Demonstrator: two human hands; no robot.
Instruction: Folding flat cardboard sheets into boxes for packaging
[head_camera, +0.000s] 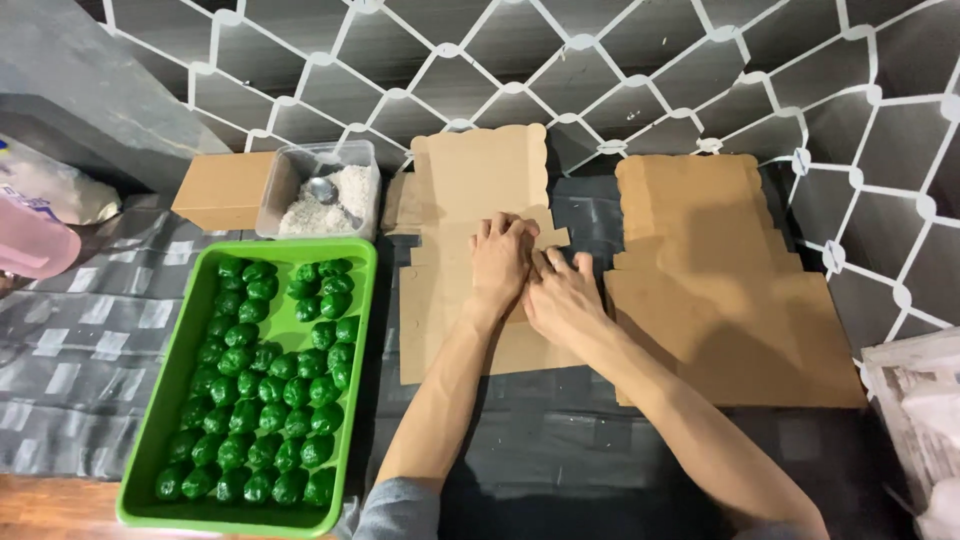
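Just right of the green tray (150, 420), both the left hand (500, 258) and right hand (560, 295) pressed flat, grip empty, on a flat cardboard box blank (450, 300); folding was apparently underway, creasing panels plausibly next.

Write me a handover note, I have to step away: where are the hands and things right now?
Left hand and right hand: both pressed flat on the unfolded cardboard box blank, gripping nothing.
Flat blanks stack: right of the hands.
Green tray: left, full of green balls.
Clear tub of white flakes, with a spoon, behind the tray.
Done: blank laid out. Left: it is not folded; no finished box in view.
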